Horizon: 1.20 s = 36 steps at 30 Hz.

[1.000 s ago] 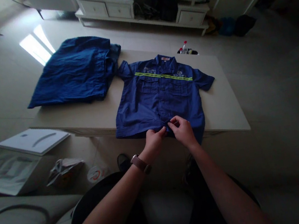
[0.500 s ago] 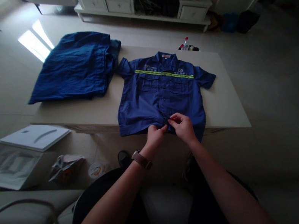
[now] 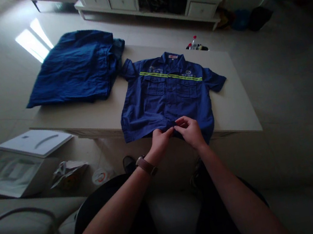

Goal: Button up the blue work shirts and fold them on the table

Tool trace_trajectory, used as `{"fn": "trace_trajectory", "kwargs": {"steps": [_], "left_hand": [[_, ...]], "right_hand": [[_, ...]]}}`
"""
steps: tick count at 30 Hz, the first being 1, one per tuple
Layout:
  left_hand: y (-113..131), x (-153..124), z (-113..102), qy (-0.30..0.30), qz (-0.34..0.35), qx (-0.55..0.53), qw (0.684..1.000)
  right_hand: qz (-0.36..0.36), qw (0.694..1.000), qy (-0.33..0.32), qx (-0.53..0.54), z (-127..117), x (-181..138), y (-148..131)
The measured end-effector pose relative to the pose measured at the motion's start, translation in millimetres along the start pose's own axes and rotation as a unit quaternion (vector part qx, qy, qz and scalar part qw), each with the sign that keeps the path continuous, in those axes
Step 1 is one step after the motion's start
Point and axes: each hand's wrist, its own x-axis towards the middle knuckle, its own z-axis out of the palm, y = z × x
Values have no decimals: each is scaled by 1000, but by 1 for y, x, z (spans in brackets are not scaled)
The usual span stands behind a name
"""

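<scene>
A dark blue short-sleeved work shirt (image 3: 153, 97) lies front side up, with a yellow-green stripe across its chest and two flap pockets. Its collar points away from me and its hem hangs over the near edge of the table (image 3: 95, 113). My left hand (image 3: 160, 140), with a brown-strapped watch at the wrist, pinches the hem at the front opening. Close beside it, my right hand (image 3: 189, 131) grips the same spot between thumb and fingers. The fingertips nearly meet, and the small bit of cloth or button between them is hidden.
Folded blue garments (image 3: 72, 69) are piled at the table's left. Bottles with red caps (image 3: 194, 41) show past the far edge. A white box (image 3: 35, 142), a crinkled bag (image 3: 68, 175) and a round tub (image 3: 100, 176) are on the floor at left. A white cabinet (image 3: 124, 2) stands behind.
Both hands stay at the hem with their fingers shifted slightly and pressed closer together. The hem between them has moved a little. The whole view has shifted slightly.
</scene>
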Motion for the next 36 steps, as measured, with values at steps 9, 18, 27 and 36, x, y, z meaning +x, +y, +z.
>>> {"fn": "trace_trajectory", "kwargs": {"steps": [9, 18, 27, 36], "left_hand": [[-2, 5, -3, 16, 7, 19, 1000], [9, 7, -4, -12, 24, 15, 1000], [7, 10, -3, 31, 60, 42, 997], [14, 10, -9, 30, 103, 151, 983]], "right_hand": [[8, 1000, 7, -2, -1, 1, 8], [23, 999, 11, 45, -3, 7, 5], [13, 999, -7, 42, 1, 4, 4], [5, 997, -29, 72, 4, 5, 8]]}}
